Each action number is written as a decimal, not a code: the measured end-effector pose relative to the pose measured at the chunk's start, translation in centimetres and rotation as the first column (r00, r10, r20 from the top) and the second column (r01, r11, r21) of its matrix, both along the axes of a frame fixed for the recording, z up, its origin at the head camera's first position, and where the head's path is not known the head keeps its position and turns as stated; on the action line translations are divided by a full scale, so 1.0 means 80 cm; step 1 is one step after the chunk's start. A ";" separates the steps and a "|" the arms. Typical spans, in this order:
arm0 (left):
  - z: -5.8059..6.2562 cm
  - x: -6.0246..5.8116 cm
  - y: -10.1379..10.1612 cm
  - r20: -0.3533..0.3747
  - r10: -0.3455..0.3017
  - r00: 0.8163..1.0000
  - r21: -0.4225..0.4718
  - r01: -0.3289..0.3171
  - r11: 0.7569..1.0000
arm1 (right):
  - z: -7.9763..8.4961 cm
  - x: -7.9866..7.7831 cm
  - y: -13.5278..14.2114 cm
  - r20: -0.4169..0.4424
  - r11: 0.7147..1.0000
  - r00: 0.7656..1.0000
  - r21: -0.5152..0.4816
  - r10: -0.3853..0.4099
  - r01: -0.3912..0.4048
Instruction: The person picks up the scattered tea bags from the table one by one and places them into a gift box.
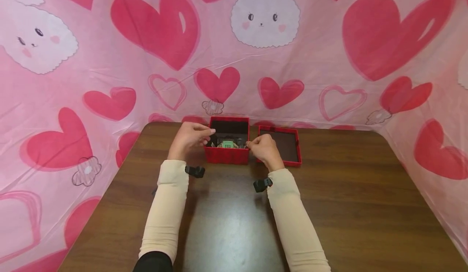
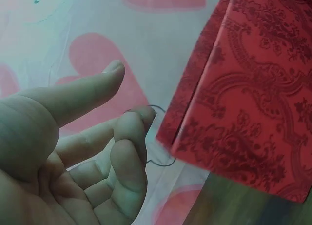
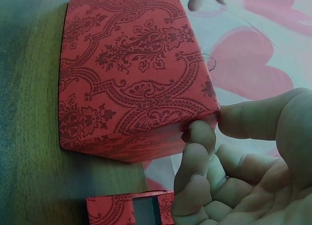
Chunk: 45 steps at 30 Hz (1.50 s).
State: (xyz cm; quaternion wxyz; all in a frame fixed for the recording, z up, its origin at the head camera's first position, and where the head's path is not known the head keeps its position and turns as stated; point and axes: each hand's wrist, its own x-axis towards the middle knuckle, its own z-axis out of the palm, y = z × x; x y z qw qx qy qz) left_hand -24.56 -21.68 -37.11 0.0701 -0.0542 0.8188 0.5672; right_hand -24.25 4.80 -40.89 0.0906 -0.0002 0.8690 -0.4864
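A red box (image 1: 226,156) with a dark patterned print stands at the far side of the table, its top uncovered and its inside dark. In it lies a small green and tan item (image 1: 228,144), too small to make out, with clear glints about it. My left hand (image 1: 186,140) is at the box's left rim; the left wrist view shows its thumb apart from loosely bent fingers, holding nothing. At the right near corner, my right hand (image 1: 266,148) pinches the box's upper edge between thumb and finger, as the right wrist view shows.
Just right of the box lies a shallow red lid (image 1: 299,154) with a dark inside, partly behind the right hand. The brown wooden table (image 1: 347,207) reaches to a pink cloth backdrop (image 1: 318,61) with hearts and rabbits, close behind the box.
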 end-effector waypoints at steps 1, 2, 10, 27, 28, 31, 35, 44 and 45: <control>0.000 0.001 -0.002 0.003 0.005 1.000 0.010 -0.005 1.000 | 0.000 0.000 0.000 0.001 1.000 1.000 0.000 -0.003 0.003; 0.000 0.002 -0.005 0.001 0.007 1.000 0.010 -0.007 1.000 | 0.000 0.000 0.000 0.005 1.000 1.000 -0.002 -0.005 0.005; -0.002 0.019 -0.030 0.017 0.014 1.000 -0.049 -0.013 0.999 | -0.001 0.001 0.000 -0.002 1.000 1.000 0.008 -0.002 0.002; -0.019 0.049 -0.070 0.051 -0.009 0.999 -0.106 0.014 0.994 | 0.004 0.003 -0.001 0.004 1.000 1.000 0.007 -0.011 0.011; -0.020 0.051 -0.071 0.055 -0.004 0.998 -0.105 0.009 0.994 | 0.004 0.003 -0.001 0.004 1.000 1.000 0.006 -0.011 0.011; -0.024 0.057 -0.075 0.075 0.015 0.997 -0.089 -0.008 0.996 | 0.005 0.002 -0.001 0.019 1.000 1.000 0.005 -0.010 0.010; -0.028 0.064 -0.082 0.096 0.035 0.995 -0.064 -0.029 0.998 | 0.005 0.001 -0.002 0.031 1.000 0.999 0.019 -0.013 0.012; -0.032 0.079 -0.093 0.106 0.052 0.993 -0.065 -0.045 0.997 | 0.005 0.000 -0.002 0.036 1.000 0.999 0.022 -0.014 0.013; -0.033 0.080 -0.095 0.108 0.052 0.993 -0.066 -0.045 0.997 | 0.005 0.000 -0.002 0.040 1.000 0.999 0.022 -0.015 0.014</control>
